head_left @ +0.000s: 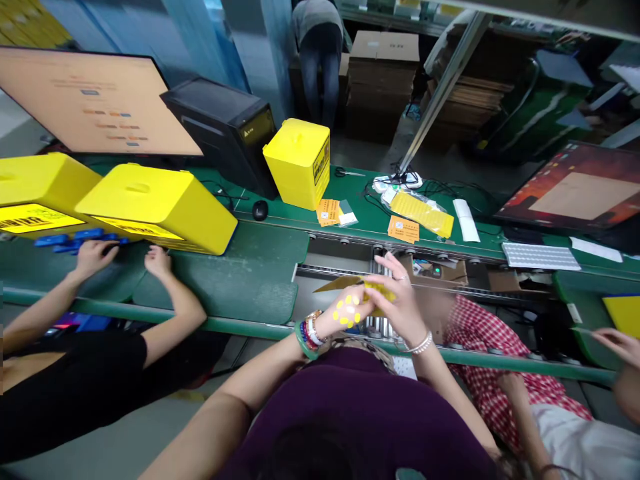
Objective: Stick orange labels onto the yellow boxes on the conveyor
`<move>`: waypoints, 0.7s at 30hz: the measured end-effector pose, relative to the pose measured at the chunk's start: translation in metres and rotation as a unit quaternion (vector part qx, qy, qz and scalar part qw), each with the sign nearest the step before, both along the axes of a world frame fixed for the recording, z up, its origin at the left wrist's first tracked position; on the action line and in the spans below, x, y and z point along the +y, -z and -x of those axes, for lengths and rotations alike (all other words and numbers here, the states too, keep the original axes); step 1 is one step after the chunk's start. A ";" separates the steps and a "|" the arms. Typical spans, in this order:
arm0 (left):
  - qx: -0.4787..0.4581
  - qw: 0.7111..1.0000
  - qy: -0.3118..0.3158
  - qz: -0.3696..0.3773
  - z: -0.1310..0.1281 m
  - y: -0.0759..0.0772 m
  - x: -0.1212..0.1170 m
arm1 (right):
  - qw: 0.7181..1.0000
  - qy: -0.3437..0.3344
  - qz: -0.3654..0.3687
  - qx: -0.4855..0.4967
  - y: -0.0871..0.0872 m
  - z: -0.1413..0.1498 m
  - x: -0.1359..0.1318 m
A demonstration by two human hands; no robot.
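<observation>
My left hand [345,312] is in front of my body with its fingers closed; several yellow oval dots, apparently stickers, cover its back. My right hand [397,303] meets it from the right, with some fingers raised and spread. Between the two hands is a small yellow sheet [379,297], partly hidden by my fingers; thumb and fingers close around it. A flat yellow-brown piece [336,285] juts out to the left behind my left hand. Beneath the hands runs the roller conveyor [373,327].
Beyond the rollers stands a yellow lidded box [299,163], with orange cards [403,229] and a bagged yellow sheet stack [423,212] nearby. At left, a co-worker's hands [95,259] are beside larger yellow boxes [145,200]. Another person in red check [493,330] sits close on my right.
</observation>
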State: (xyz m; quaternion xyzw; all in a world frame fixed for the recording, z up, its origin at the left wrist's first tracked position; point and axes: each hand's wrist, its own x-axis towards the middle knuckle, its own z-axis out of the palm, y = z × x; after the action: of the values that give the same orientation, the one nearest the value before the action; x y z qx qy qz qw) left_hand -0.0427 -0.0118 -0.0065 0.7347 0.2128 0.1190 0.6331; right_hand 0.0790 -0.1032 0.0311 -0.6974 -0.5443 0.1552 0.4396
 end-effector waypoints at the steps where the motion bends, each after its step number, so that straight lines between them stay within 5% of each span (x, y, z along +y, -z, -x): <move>1: -0.001 1.000 0.001 0.026 0.001 -0.002 0.000 | 1.000 0.020 -0.008 -0.006 0.001 -0.006 -0.002; 8: -0.080 0.924 -0.014 0.373 0.009 -0.014 0.003 | 0.997 0.047 0.029 -0.047 0.011 -0.046 -0.032; 14: -0.064 0.892 -0.086 0.439 0.011 -0.016 0.006 | 0.998 0.036 0.033 -0.045 0.015 -0.041 -0.046; 21: -0.026 0.864 -0.066 0.499 0.011 -0.021 0.004 | 0.999 0.031 0.011 -0.030 0.011 -0.035 -0.042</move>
State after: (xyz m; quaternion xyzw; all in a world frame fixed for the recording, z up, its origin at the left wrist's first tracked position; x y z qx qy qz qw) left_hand -0.0539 -0.0081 0.0145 0.3019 0.2753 0.0577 0.9109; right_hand 0.1138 -0.1449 0.0199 -0.7232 -0.5339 0.1266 0.4195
